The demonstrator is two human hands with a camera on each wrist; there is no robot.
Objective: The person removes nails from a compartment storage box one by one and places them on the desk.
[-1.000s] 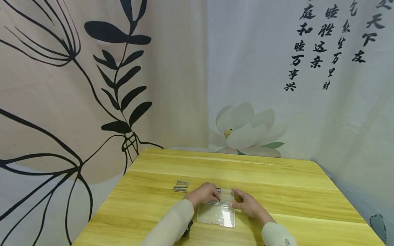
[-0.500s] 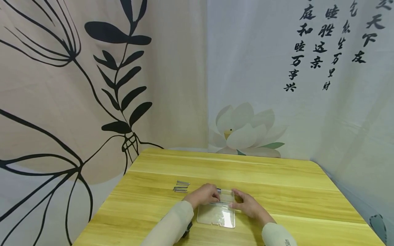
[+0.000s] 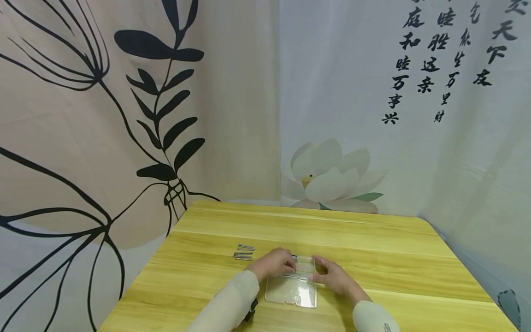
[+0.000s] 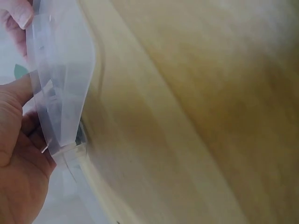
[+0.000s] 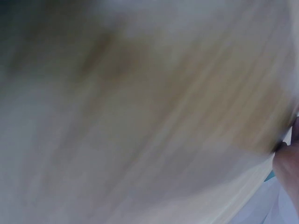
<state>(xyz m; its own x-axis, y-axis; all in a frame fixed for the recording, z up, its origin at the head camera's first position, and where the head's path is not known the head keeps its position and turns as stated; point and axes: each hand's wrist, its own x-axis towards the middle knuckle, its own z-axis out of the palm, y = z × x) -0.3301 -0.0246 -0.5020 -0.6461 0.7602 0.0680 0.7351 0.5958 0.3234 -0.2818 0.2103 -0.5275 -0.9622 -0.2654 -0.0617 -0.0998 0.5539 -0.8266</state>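
Note:
A hinged clear plastic box [image 3: 306,265] lies opened flat on the table, its lid [image 3: 290,291] toward the person. My left hand [image 3: 274,262] reaches over the box's left side, fingers curled down inside. In the left wrist view, a thin shiny nail tip [image 4: 45,148] pokes out by the fingers of my left hand [image 4: 21,154]; most of it is hidden. My right hand [image 3: 332,274] grips the box's right side, thumb near the hinge and fingers at the far corner. Only a blurred part of my right hand [image 5: 287,161] shows in the right wrist view.
Several loose metal nails [image 3: 243,252] lie in a small group left of the box. A dark object [image 3: 251,311] shows beside the left sleeve. The wooden table [image 3: 373,240] ends at a printed curtain [image 3: 236,115] behind.
Both hands keep almost the same place at the box. The left forearm has shifted very slightly to the left; the box and the loose nails stay put.

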